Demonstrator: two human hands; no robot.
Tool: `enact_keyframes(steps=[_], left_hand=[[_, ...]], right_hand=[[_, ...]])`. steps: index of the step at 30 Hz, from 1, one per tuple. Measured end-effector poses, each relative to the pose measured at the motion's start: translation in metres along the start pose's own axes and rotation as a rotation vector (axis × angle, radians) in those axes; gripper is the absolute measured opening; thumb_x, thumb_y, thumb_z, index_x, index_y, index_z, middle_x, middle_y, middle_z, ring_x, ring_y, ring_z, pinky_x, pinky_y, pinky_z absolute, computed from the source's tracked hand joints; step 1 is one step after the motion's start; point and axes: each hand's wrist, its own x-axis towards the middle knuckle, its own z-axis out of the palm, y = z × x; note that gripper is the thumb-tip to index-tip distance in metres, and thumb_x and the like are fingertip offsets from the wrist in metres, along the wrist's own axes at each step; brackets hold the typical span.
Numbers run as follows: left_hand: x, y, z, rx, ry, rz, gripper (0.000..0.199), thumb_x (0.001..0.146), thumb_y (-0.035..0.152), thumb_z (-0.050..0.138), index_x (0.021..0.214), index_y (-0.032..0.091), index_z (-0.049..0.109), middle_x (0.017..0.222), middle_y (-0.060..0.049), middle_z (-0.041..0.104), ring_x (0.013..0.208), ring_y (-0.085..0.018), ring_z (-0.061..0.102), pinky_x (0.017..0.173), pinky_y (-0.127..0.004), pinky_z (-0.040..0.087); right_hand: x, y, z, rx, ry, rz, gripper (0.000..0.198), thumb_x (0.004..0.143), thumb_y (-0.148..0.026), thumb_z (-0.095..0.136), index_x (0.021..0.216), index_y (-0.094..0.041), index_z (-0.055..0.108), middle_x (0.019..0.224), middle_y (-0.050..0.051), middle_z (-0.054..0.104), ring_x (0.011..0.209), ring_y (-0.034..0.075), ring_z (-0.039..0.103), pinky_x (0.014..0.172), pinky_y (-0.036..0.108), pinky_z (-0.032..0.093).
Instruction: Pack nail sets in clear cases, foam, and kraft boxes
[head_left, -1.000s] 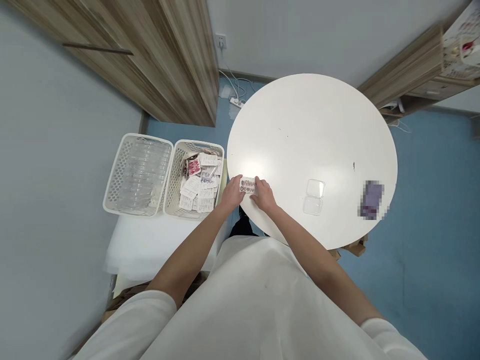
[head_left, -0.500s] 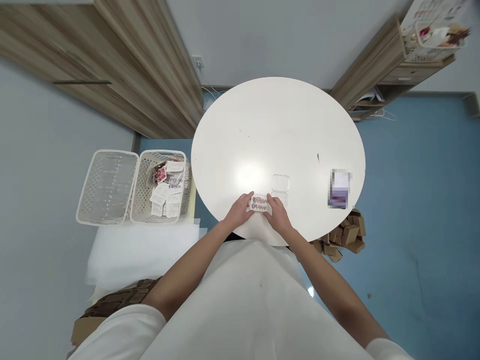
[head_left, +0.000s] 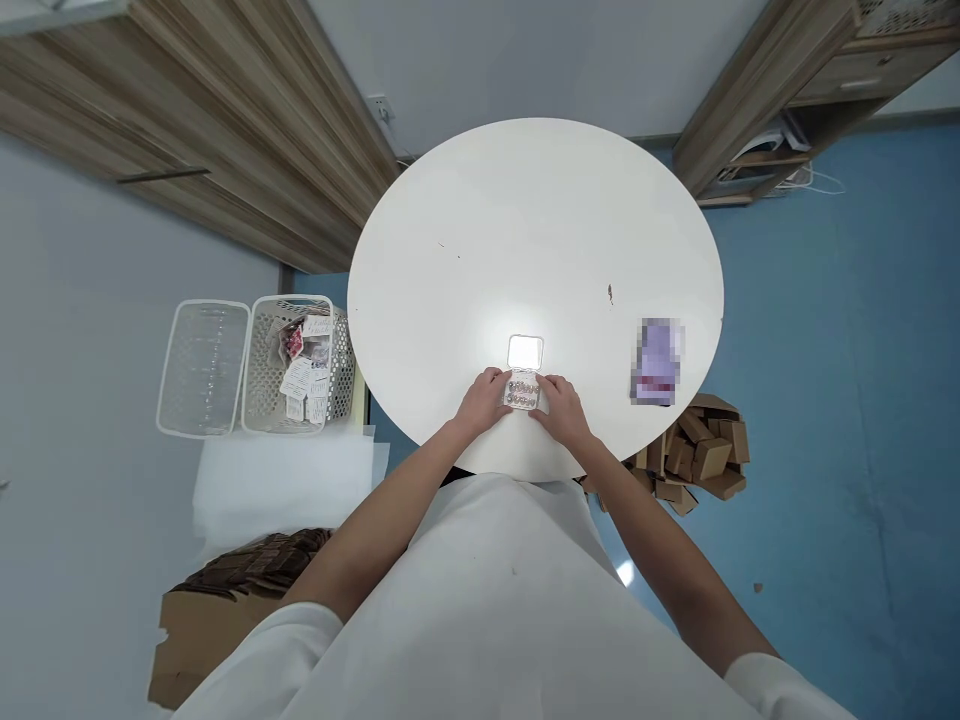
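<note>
A small clear plastic box (head_left: 523, 404) rests on the table near its front edge, its lid (head_left: 525, 352) folded open away from me. Inside lie two rows of shiny pinkish false nails (head_left: 523, 387). My left hand (head_left: 480, 402) closes on the box's left side with thumb and fingers. On the opposite side, my right hand (head_left: 564, 408) holds the box in the same way. Whether a separate tray lies under the nails is too small to tell.
The white oval table (head_left: 540, 220) also bears a pixelated purple item (head_left: 657, 362) at right. At left stand a white basket with packets and cards (head_left: 255, 400) and a basket of clear boxes (head_left: 202, 370). Small cardboard boxes (head_left: 709, 458) lie beyond the table's right edge.
The nails, earlier between my hands beside the open clear box, now sit in that box. Both hands have come to the box's sides. The view has shifted slightly.
</note>
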Motion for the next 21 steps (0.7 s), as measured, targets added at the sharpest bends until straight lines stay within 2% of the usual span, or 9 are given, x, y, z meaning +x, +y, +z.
enact_keyframes(steps=[9,21], left_hand=[[0.003,0.0,0.006,-0.009,0.014,-0.037,0.063,0.066,0.016,0.064,0.123,0.023,0.039,0.107,-0.006,0.046,0.097,-0.021,0.049,0.08,-0.034,0.044],[-0.002,-0.001,0.015,-0.046,0.041,-0.035,0.071,0.068,0.012,0.061,0.131,0.023,0.029,0.117,-0.009,0.041,0.108,-0.023,0.044,0.089,-0.037,0.04]], right_hand=[[0.007,0.003,0.001,-0.039,-0.028,-0.035,0.062,0.071,-0.025,0.06,0.128,-0.021,0.035,0.116,0.01,0.047,0.104,0.027,0.042,0.083,0.04,0.039],[0.002,0.002,0.003,-0.01,-0.027,-0.019,0.069,0.07,-0.025,0.06,0.132,-0.023,0.029,0.12,0.011,0.045,0.107,0.029,0.041,0.086,0.044,0.038]])
